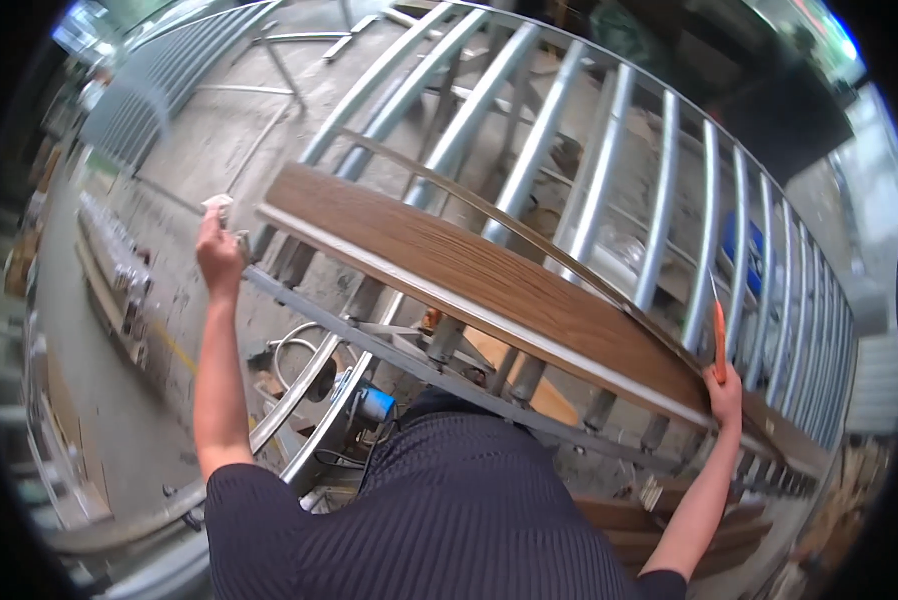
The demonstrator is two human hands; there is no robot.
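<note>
The long wooden handrail plank (489, 290) lies on top of a metal railing (609, 180), running from the upper left down to the lower right of the view. The left hand (219, 245) is just beside the left end of the plank, slightly apart from it, near the grey rail (369, 335) that runs under the plank. The right hand (726, 392) is at the plank's far right part, touching its upper edge.

The plank is brown with a visible wood grain on the top face, and a pale, whitish strip runs along its near edge. A thin dark strip follows its far edge. It looks straight, but the lens bends it a little.

The left arm is stretched out forward, and the hand is closed around a small white cloth (218, 205) that sticks out above the fingers. The right arm is also stretched out, with the hand raised; it grips an orange utility knife (719, 335) that points upward, with the thin blade above the handle.

The railing has many round silver bars standing side by side. Below the arms, more brown planks (659, 530) lie on the concrete floor (119, 420).
</note>
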